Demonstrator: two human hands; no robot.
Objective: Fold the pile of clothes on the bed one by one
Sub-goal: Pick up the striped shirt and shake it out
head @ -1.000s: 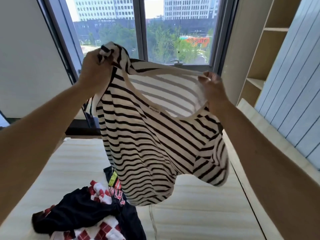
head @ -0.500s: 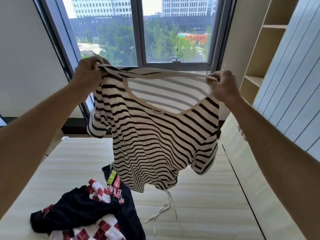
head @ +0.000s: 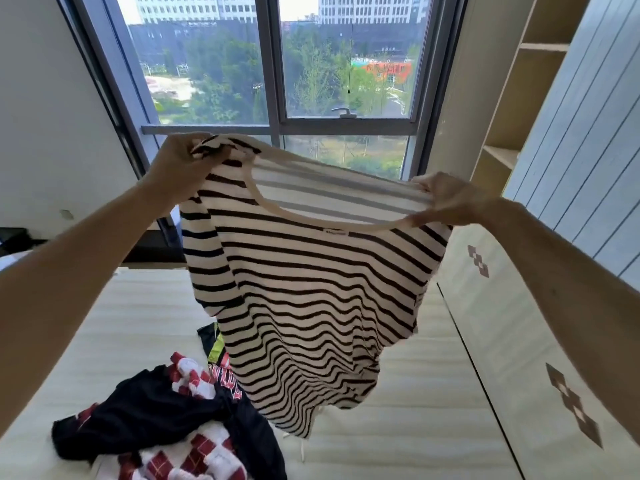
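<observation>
The striped top (head: pixel 311 289) hangs in the air above the bed (head: pixel 433 393), held up by its shoulders. The left hand (head: pixel 180 164) has its fingers curled round a bunched wad of the left shoulder, and the right hand (head: pixel 446 202) pinches the right shoulder beside the neckline. To do this step well, I would judge that the left grip should slide outward to the seam so the bunch drops out and both shoulders sit level. The top can then be lowered flat onto the bare mattress to the right of the pile of clothes (head: pixel 156 427), not over it, with the sleeves spread before any fold. By count there are one top in hand, two hands on it, and one pile. The pile shows a dark garment and a red-and-white checked one, so at least two pieces; how many more lie tangled in it I cannot tell.
</observation>
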